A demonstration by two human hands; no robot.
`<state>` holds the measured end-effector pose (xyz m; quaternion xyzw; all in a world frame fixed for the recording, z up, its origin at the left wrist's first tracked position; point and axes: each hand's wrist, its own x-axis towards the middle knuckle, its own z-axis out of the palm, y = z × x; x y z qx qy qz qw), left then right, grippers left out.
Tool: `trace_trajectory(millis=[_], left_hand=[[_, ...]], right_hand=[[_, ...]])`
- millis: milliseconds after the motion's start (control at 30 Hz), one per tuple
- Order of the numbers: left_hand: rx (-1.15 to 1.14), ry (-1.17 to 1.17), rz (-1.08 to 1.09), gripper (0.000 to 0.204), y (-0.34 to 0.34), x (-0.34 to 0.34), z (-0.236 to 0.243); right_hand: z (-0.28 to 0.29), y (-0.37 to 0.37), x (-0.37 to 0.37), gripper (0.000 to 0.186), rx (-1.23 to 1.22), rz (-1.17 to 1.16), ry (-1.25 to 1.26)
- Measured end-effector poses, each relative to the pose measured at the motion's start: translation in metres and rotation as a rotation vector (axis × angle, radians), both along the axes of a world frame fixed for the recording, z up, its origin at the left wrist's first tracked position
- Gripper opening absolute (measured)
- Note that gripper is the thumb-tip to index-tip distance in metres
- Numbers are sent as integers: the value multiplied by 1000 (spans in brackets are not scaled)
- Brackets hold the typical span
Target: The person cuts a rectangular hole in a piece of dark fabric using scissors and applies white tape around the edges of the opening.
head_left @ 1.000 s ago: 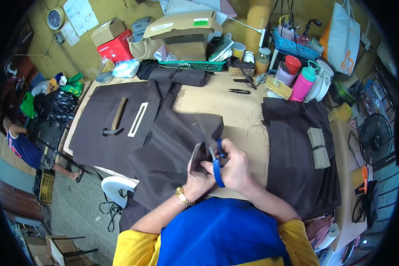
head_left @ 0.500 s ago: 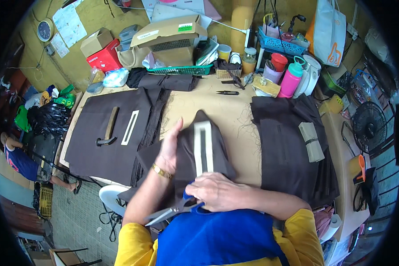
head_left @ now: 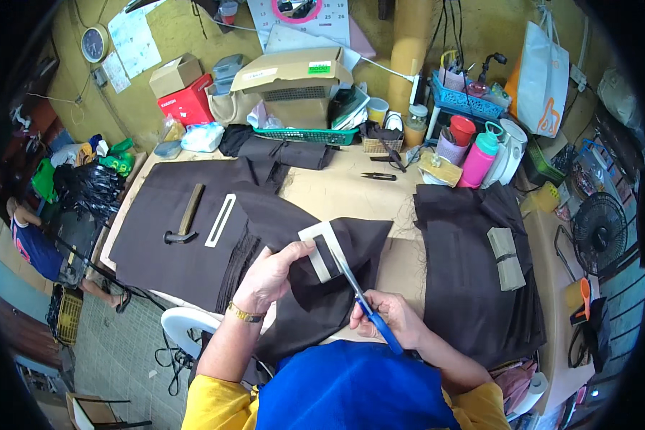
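Note:
My left hand [head_left: 266,278] pinches a dark brown cloth piece [head_left: 362,240] at the near-left part of its cream rectangular frame-shaped patch [head_left: 335,245], thumb on top. In my right hand [head_left: 394,317] is a pair of blue-handled scissors [head_left: 381,328]. Their blades point away from me and lie at the patch's right strip, near the slot; whether they cut into the cloth I cannot tell. The cloth hangs toward my blue apron, over the table's near edge.
At left lies a dark cloth stack [head_left: 165,190] bearing a hammer [head_left: 186,215] and a cream slotted strip [head_left: 221,221]. Another dark stack [head_left: 455,279] at right carries a tied tan bundle [head_left: 506,259]. Thread snips [head_left: 378,176] and a pink bottle [head_left: 480,159] are farther back.
My right hand has swung the scissors from pointing left to pointing away, with the blades now at the patch. The cloth has been turned and tilted, and my left hand now grips the patch.

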<state>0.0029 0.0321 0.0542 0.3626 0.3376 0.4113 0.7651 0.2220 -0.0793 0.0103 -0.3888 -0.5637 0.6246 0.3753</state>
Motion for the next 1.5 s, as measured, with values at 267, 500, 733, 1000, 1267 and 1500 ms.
trace_trajectory(millis=[267, 500, 733, 1000, 1267, 1500], left_hand=[[214, 24, 19, 21, -10, -3, 6], [245, 38, -9, 23, -7, -7, 9], [269, 45, 53, 35, -10, -4, 7], [412, 99, 43, 42, -16, 1, 10], [555, 246, 19, 47, -24, -1, 20], [554, 255, -1, 49, -24, -1, 24]], right_hand=[[-7, -2, 3, 25, -138, 39, 201], [1, -4, 8, 29, -148, 76, 166], [-3, -3, 9, 33, -168, 125, 187], [7, 2, 3, 34, -212, 123, 223], [13, 8, -4, 34, -233, 104, 247], [5, 13, -3, 35, -182, 125, 258]])
